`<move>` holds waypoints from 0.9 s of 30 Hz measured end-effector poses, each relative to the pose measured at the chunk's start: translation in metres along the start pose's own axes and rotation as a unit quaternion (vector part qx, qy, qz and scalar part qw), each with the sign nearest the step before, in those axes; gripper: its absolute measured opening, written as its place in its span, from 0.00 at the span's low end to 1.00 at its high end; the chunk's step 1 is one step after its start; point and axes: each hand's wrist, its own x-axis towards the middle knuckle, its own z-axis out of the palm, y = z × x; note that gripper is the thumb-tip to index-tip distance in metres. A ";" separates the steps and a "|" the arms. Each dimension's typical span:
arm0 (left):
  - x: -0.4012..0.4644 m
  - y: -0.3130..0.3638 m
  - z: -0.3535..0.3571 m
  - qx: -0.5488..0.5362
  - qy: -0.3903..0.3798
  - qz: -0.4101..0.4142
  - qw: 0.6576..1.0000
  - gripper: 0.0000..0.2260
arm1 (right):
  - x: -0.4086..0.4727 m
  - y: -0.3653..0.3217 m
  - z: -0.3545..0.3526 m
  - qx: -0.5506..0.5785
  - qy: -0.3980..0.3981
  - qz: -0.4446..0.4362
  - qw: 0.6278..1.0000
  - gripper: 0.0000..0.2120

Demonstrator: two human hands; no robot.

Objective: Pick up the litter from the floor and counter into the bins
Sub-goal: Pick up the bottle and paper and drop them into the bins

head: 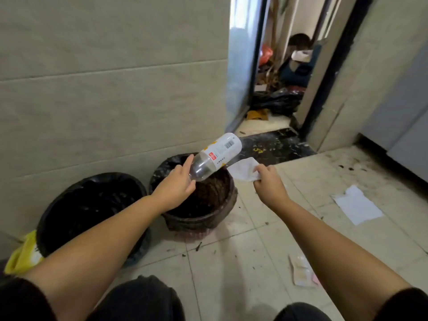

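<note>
My left hand [177, 185] grips the neck end of a clear plastic bottle [216, 156] with a white label, held tilted above the right bin [222, 212], a dark brown basket lined with a black bag. My right hand [268, 181] is closed on a white tissue [244, 170] just over that bin's right rim. A second bin [58, 212] with a black bag stands to the left, against the wall.
A white paper [356, 205] lies on the tiled floor at the right, and a crumpled wrapper [301, 271] lies near my right forearm. A yellow bag [23, 253] sits left of the bins. An open doorway behind shows black bags and clutter. My knees fill the bottom edge.
</note>
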 end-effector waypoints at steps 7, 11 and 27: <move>-0.080 -0.131 -0.055 -0.025 0.076 -0.169 0.982 0.33 | 0.035 -0.126 0.087 -0.021 -0.121 -0.144 0.982 0.16; -0.112 -0.188 -0.053 -0.044 0.104 -0.221 0.969 0.34 | 0.049 -0.144 0.152 -0.087 -0.206 -0.134 0.965 0.15; -0.155 -0.242 -0.006 -0.063 0.100 -0.315 0.942 0.33 | 0.031 -0.184 0.216 -0.044 -0.198 -0.356 0.912 0.23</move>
